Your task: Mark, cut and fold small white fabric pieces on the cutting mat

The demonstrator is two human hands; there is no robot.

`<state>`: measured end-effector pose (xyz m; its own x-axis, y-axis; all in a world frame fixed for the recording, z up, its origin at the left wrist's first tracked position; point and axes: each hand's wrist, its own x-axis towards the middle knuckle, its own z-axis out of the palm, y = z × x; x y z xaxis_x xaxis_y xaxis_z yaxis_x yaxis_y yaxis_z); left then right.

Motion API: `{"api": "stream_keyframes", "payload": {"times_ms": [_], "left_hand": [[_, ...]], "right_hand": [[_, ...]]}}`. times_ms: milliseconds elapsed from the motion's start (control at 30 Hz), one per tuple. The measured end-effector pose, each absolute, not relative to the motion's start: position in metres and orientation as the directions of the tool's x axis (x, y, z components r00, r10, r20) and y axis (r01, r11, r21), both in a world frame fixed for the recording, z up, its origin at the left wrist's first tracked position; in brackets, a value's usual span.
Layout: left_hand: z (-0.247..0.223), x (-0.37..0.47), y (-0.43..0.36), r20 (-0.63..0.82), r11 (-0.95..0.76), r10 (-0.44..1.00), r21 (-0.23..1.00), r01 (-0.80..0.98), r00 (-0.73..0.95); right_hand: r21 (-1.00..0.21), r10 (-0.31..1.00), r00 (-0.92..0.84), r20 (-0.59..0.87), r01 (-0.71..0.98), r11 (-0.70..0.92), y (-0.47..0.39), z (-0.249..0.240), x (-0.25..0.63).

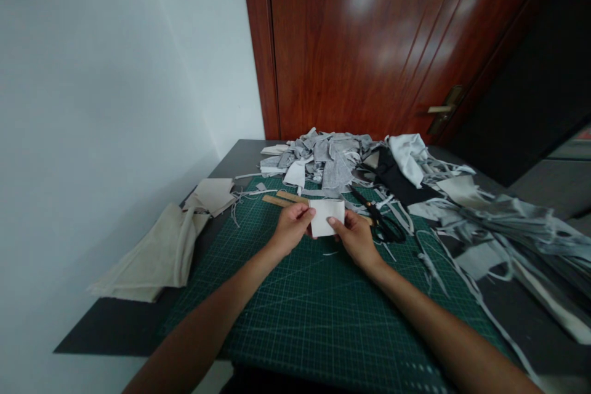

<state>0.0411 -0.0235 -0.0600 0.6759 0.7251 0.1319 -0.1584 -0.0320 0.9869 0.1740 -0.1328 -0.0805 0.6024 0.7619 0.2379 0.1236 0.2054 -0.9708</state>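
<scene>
Between my two hands is a small off-white piece of fabric (pixel 325 219), roughly square, held up above the green cutting mat (pixel 295 320). My left hand (pixel 293 225) pinches its left edge, thumb on the near face. At the right edge my right hand (pixel 356 235) grips it, with the thumb pressed on the front. The fingers behind the fabric are mostly hidden. Black scissors (pixel 381 221) lie on the mat just right of my right hand. Wooden rulers (pixel 279 199) rest behind my left hand, partly covered by it and the fabric.
Grey and white fabric scraps (pixel 330 160) are heaped at the back. Folded beige cloth (pixel 152 252) and a stack of pale fabric pieces (pixel 212 194) lie left. Long grey strips (pixel 517 228) and black cloth (pixel 399 178) are on the right. A wooden door (pixel 351 43) stands behind the table.
</scene>
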Motion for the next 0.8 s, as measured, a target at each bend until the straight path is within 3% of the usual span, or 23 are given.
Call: {"api": "stream_keyframes", "payload": {"times_ms": [400, 633, 800], "left_hand": [[-0.058, 0.040, -0.019, 0.203, -0.113, 0.752, 0.977, -0.179, 0.627], [-0.065, 0.039, -0.017, 0.254, -0.227, 0.745, 0.966, -0.125, 0.617], [-0.063, 0.039, -0.019, 0.271, -0.241, 0.729, 0.961, -0.135, 0.628]], "right_hand": [[-0.976, 0.759, 0.618, 0.205, 0.070, 0.207, -0.134, -0.076, 0.173], [-0.946, 0.740, 0.589, 0.323, 0.225, 0.234, -0.143, -0.062, 0.174], [-0.944, 0.704, 0.631, 0.326, 0.249, 0.215, -0.145, -0.064, 0.179]]}}
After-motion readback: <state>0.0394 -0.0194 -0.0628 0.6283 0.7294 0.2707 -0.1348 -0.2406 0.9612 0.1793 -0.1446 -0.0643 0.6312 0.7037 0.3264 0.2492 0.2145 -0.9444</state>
